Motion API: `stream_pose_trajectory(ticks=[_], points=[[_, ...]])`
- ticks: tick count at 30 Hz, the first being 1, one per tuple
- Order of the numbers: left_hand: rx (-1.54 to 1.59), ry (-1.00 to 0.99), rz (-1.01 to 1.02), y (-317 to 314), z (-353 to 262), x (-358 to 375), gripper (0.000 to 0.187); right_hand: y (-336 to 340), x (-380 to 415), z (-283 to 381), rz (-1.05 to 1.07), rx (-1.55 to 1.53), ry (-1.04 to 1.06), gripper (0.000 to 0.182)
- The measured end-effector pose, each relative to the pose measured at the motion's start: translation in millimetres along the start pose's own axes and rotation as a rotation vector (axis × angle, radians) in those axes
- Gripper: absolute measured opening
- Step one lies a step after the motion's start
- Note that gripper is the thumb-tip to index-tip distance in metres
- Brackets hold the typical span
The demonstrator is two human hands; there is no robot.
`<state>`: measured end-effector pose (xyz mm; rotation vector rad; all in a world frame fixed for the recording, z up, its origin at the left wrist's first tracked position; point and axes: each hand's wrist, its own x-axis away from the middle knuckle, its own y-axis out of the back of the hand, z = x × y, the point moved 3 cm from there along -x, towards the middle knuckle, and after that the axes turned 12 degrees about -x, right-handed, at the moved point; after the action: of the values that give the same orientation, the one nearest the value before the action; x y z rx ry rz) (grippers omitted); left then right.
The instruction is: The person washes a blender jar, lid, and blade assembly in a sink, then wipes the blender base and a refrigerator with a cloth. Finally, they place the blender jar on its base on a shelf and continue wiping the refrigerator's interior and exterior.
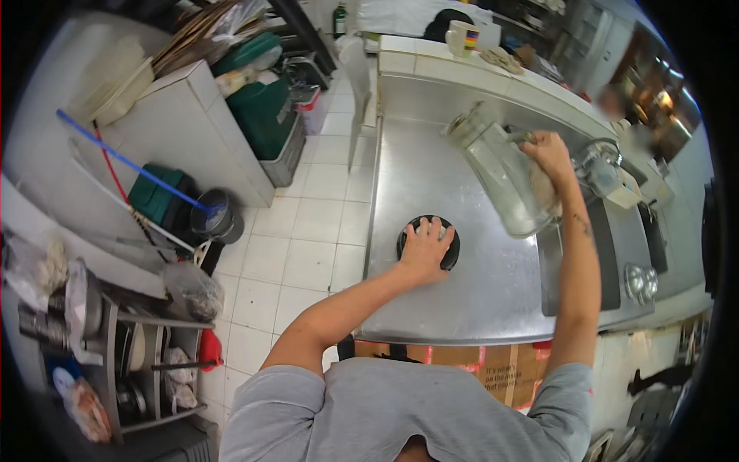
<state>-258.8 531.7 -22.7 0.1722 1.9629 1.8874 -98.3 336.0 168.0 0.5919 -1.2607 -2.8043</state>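
My right hand [548, 158] is closed around the handle of a clear glass blender jar [504, 189]. The jar is held tilted above the steel counter, its open end toward the upper left and its base toward the sink. My left hand [427, 250] is on a round black lid [452, 258] on the counter, fingers curled over its pale middle part. The hand covers much of the lid, and its underside is hidden.
A steel sink [573, 269] lies at the counter's right, with a tap [604, 150] behind it. A mug [463, 38] stands on the tiled ledge. Left on the floor are a dark bucket [219, 219], a blue-handled mop [131, 160] and a loaded shelf [158, 369].
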Motion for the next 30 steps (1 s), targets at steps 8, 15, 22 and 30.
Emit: stream_pose_trajectory(ticks=[8,15,22,30], points=[[0.254,0.078,-0.073,4.1,17.7,3.4,0.082,-12.1,15.5,70.3,0.577,0.716,0.19,0.032],[1.742,0.602,-0.044,-24.9,77.9,-5.0,0.061,-84.6,51.5,37.9,0.651,1.088,0.487,0.01],[2.443,0.561,-0.039,-20.1,98.0,11.2,0.039,-145.0,113.4,51.3,0.785,1.071,0.863,0.004],[2.315,0.468,-0.076,-9.5,111.6,4.7,0.039,-103.4,162.9,94.1,0.319,0.456,0.595,0.017]])
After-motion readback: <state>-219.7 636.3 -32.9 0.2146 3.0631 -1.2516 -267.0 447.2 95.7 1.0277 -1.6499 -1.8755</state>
